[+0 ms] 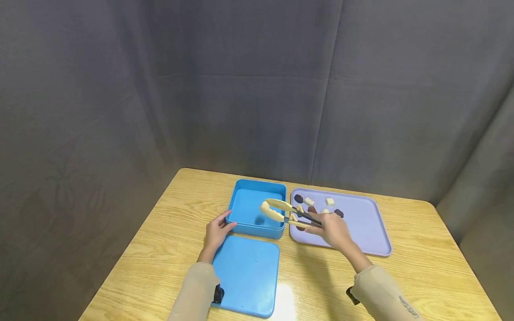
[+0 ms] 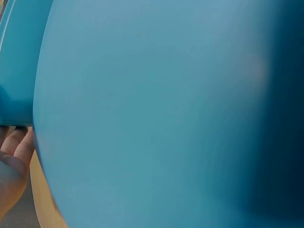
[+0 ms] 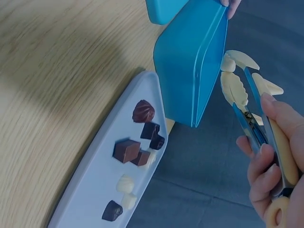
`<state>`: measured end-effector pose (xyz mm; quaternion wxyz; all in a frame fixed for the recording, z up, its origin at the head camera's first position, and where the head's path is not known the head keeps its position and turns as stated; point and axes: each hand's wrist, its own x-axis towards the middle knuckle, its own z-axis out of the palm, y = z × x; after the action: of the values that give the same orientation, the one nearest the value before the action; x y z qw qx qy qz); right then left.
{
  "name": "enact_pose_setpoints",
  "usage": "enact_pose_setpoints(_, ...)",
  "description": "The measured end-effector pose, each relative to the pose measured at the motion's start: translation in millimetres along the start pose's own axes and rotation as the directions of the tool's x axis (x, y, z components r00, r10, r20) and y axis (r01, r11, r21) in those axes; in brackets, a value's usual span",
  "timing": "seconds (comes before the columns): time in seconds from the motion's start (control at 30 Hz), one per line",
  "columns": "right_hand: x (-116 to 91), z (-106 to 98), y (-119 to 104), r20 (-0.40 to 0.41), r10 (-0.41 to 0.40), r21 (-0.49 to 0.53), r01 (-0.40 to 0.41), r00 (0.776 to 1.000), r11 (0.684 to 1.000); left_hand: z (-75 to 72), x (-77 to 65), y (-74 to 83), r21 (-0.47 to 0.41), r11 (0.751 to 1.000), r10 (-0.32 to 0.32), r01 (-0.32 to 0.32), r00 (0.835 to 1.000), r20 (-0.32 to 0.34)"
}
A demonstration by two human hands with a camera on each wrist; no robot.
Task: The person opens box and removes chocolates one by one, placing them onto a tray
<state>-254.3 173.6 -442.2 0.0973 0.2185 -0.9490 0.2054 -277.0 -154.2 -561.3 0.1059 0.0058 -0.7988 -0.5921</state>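
Note:
My right hand (image 1: 335, 229) grips a pair of cream-tipped tongs (image 3: 273, 133) with metal arms. Between the tong tips is a small cream-coloured chocolate (image 3: 228, 63), held above the open blue box (image 1: 257, 231). A shadow falls on the box floor below the tips. At the box's front left corner, my left hand (image 1: 216, 232) holds the wall, thumb at the front and fingers at the left side. To the right, a lilac tray (image 1: 363, 223) carries several brown, dark and white chocolates, among them a brown swirled one (image 3: 143, 111) and a brown cube (image 3: 126, 150).
A flat blue lid (image 1: 246, 276) lies in front of the box, under the left forearm. The tray stands close beside the box's right wall. Wooden tabletop (image 1: 160, 249) surrounds them, and a grey curtain (image 1: 249, 98) hangs behind the table's far edge.

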Motion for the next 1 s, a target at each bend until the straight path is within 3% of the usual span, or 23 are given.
enact_pose_setpoints(0.3,-17,-9,12,0.011,0.041,0.023,-0.042,0.999,0.999,0.0,-0.2,0.6,0.001,1.000,-0.006,0.006,1.000,-0.002)
enact_pose_setpoints(0.57,-29,-15,24,-0.025,0.064,0.013,-0.064,0.998,0.998,0.3,-0.6,0.8,-0.007,1.000,-0.012,0.012,1.000,-0.002)
enact_pose_setpoints(0.77,-35,-22,28,-0.016,0.131,0.063,-0.130,0.991,0.990,-2.2,-3.4,6.0,-0.025,1.000,-0.001,0.001,1.000,0.004)
enact_pose_setpoints(1.0,-40,-16,37,0.002,0.137,0.032,-0.137,0.991,0.990,-1.4,-0.9,2.0,-0.017,1.000,-0.007,0.007,1.000,0.010)
